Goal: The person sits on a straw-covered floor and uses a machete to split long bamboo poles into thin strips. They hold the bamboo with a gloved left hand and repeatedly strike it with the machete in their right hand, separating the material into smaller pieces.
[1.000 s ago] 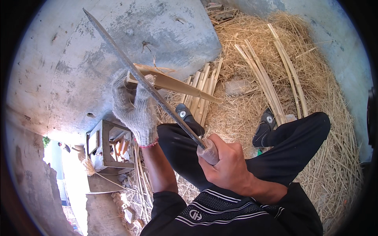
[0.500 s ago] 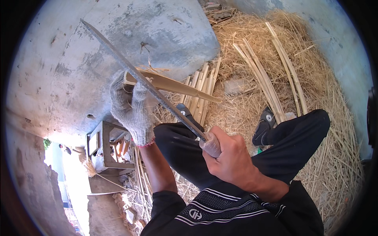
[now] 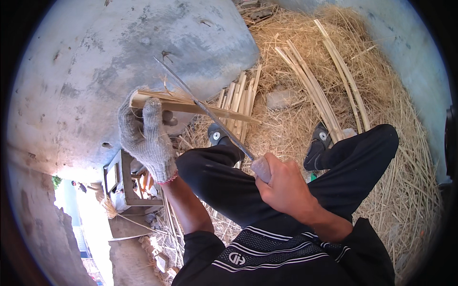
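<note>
While the head view is showing both hands occupied, the gloved left hand (image 3: 148, 138), at nine o'clock, is curling around the broad end of a split bamboo piece (image 3: 186, 107), which is pointing from ten o'clock toward twelve. The bare right hand (image 3: 288, 183), at four o'clock, is gripping the handle (image 3: 261, 170) of a long blade (image 3: 213, 118). Compared with half a second ago, the blade is crossing the split bamboo piece farther from the left hand, its tip sitting lower and more rightward.
</note>
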The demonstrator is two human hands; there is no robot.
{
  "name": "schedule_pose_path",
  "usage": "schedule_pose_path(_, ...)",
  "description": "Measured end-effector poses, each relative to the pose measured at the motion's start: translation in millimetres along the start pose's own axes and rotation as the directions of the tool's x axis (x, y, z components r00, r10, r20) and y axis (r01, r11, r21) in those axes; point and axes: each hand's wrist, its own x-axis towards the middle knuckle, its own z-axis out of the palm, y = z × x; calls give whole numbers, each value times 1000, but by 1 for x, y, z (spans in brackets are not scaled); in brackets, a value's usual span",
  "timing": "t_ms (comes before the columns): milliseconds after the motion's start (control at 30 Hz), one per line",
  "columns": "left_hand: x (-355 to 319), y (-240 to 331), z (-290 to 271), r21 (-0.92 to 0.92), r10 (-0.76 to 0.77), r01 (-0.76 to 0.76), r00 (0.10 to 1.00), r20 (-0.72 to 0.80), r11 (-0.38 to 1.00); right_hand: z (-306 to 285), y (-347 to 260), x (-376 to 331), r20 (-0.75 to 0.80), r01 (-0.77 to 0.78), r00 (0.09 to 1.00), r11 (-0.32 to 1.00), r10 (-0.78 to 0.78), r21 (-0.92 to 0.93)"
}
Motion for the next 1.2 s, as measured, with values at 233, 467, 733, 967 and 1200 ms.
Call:
schedule_pose_path(233, -1, 6, 5, 57, 112, -112, 994, 13, 992, -13, -41, -9, 29, 97, 994, 956, -109, 277)
schedule_pose_path(467, -1, -1, 2, 210, 111, -103, 994, -25, 972, 3, -16, 2, -30, 43, 999, 980, -38, 195)
schedule_pose_path(733, -6, 10, 13, 151, 146, -140, 989, -28, 979, -3, -26, -9, 23, 38, 999, 968, -45, 249)
schedule_pose_path(967, -1, 5, 15, 100, 116, -117, 993, 17, 988, 34, 71, 37, -57, -86, 995, 991, 81, -104)
schedule_pose_path(1200, 18, 1, 12, 46, 36, -42, 992, 121, 998, 7, 21, 30, -26, -99, 994, 989, 102, 110)
